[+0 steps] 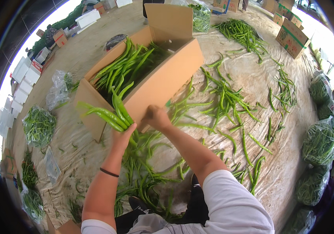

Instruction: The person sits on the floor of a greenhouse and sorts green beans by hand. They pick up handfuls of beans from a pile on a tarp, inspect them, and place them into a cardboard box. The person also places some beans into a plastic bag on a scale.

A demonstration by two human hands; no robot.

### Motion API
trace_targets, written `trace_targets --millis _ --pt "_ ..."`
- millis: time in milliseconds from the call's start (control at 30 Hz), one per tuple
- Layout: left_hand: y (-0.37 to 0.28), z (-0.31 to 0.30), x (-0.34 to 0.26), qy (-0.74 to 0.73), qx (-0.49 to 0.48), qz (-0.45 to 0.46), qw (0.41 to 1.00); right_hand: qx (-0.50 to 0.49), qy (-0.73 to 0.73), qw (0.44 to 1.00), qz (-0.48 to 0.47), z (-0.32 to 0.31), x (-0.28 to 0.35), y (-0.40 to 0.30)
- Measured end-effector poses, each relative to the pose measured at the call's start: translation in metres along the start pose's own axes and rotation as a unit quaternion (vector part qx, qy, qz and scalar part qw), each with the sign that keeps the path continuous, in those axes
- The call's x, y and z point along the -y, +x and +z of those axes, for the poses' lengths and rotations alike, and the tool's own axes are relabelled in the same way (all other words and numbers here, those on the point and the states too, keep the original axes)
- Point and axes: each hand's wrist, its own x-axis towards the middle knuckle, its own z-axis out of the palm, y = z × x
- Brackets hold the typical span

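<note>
My left hand [123, 135] holds a small bunch of long green peppers [108, 118] at the near corner of an open cardboard box [167, 79]. Some of their tips fan out over the box's near flap [92, 108]. Inside the box, long green peppers [126, 64] lie in a heap along its left side, while the far part is in shadow. My right hand [157, 117] is curled and blurred at the lower edge of the box's right wall. Whether its fingers grip the cardboard or something else is hidden. Loose green peppers [224, 95] lie on the ground sheet right of the box.
Another pepper pile [237, 30] lies farther back, beside a filled plastic bag [201, 19]. Bagged peppers [322, 140] line the right side, and another bag [39, 125] stands left. A printed carton [292, 38] is at back right. Peppers [146, 187] lie around my feet.
</note>
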Motion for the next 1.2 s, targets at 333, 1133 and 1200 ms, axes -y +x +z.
trace_targets --millis 333,1133,1200 --pt "0.059 -0.015 0.056 0.237 -0.092 0.107 0.961 -0.08 0.146 0.986 -0.001 0.064 -0.021 0.044" --pt "0.088 -0.064 0.073 0.171 -0.106 0.083 0.976 0.108 -0.438 0.89 0.069 -0.03 -0.28 0.052" --pt "0.08 -0.064 0.064 0.174 -0.084 0.08 0.978 0.116 -0.442 0.884 0.098 -0.028 -0.291 0.046"
